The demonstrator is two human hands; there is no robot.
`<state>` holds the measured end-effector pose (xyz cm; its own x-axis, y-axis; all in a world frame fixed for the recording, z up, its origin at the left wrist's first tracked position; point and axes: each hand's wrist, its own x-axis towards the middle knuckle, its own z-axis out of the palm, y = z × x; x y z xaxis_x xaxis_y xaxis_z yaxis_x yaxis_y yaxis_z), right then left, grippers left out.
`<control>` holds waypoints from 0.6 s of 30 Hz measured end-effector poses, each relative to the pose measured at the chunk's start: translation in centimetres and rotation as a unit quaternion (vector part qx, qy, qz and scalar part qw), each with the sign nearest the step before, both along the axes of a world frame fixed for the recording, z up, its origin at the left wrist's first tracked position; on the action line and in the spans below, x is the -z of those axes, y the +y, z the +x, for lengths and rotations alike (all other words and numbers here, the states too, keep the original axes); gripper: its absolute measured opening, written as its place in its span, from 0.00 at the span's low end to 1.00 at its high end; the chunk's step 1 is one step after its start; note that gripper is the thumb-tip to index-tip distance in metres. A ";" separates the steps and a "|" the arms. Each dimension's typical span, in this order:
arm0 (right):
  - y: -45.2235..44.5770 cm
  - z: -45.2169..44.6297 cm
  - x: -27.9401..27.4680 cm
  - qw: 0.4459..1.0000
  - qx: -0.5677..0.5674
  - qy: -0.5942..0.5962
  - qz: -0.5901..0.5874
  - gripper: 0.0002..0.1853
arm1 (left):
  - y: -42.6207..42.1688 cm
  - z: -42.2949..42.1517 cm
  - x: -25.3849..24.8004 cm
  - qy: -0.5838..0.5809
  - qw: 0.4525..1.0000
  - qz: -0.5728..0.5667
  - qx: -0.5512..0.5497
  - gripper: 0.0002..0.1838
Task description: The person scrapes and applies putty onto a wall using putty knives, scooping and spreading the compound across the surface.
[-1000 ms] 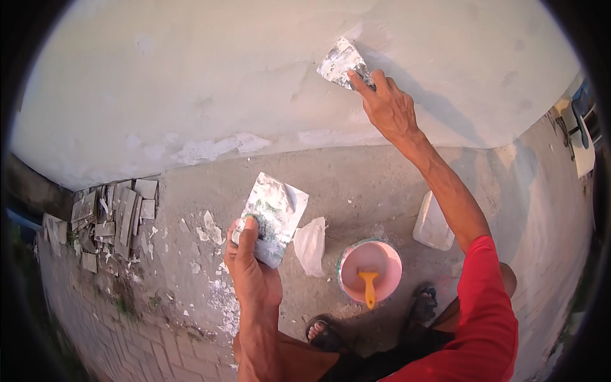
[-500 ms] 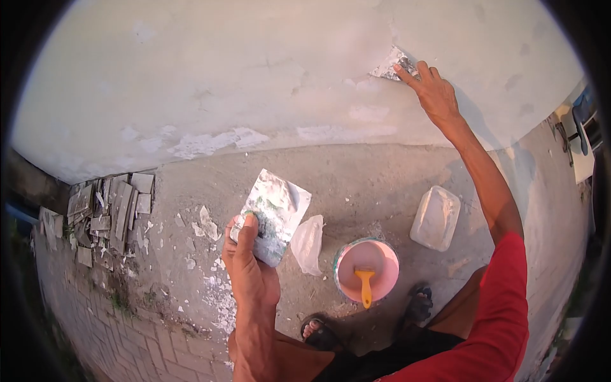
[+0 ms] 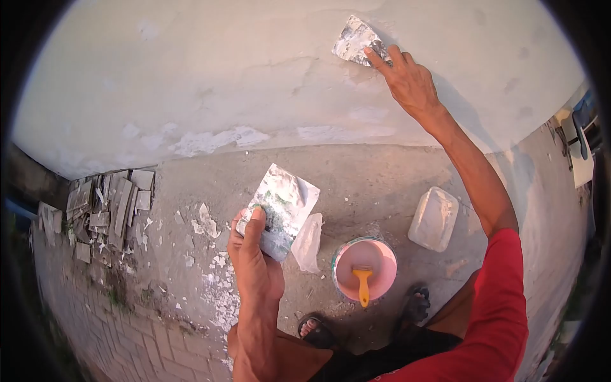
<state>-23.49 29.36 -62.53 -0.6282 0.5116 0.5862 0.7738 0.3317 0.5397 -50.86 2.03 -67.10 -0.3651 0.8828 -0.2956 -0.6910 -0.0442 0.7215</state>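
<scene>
Fingers of the left hand (image 3: pixel 258 274) folded firmly on the lower left part of a flat coated plate (image 3: pixel 273 216), with thumb pressed on top. Held above the ground (image 3: pixel 197 175), with pale paste (image 3: pixel 293 191) lying toward the upper right edge. Beyond, on the ground: round bucket (image 3: pixel 382 260) with a yellow brush (image 3: pixel 363 283) inside, handle over the near rim; crumpled plastic bag (image 3: pixel 310 245) left of it; clear tub (image 3: pixel 434 219) to the right, apart. Well to the left: pale flakes (image 3: pixel 223 299) and stacked slats (image 3: pixel 121 210).

Farther out, at the wall (image 3: pixel 191 76): right hand (image 3: pixel 407 79) closed on a wide scraper (image 3: pixel 358 41), handle mostly hidden, with one finger extended onto the blade. Contact along the blade's edge not confirmable.

Recommended for sound work: keep the blade at a low angle, press evenly across its width, thin out the margins, clean the edge often, and keep the plate near level to prevent paste from sliding.

Brands, labels, writing: none legible on scraper, plate, bucket, brush or tub.
</scene>
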 end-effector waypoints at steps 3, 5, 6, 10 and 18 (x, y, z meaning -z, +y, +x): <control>-0.4 1.8 0.1 1.000 0.019 -0.008 -0.022 0.35 | 0.2 0.0 0.0 -0.004 1.000 -0.004 0.003 0.15; -1.2 3.9 0.9 0.998 0.046 -0.007 -0.046 0.35 | 0.1 0.0 0.0 -0.007 1.000 -0.007 0.005 0.15; -1.7 4.9 1.4 0.995 0.072 -0.004 -0.067 0.35 | 0.0 0.0 0.0 -0.005 1.000 -0.007 0.005 0.15; -4.2 7.0 4.5 0.986 0.106 0.054 -0.121 0.35 | -0.2 -0.2 -0.2 -0.007 1.000 0.001 0.002 0.14; -2.5 -0.7 7.8 0.953 -0.001 0.270 -0.134 0.35 | 0.0 -0.1 0.0 -0.006 1.000 0.000 0.002 0.13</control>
<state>-24.21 26.90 -70.31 -0.2727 0.6876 0.6729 0.9140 0.4036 -0.0421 -50.96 2.06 -67.06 -0.3573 0.8847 -0.2995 -0.7000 -0.0414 0.7129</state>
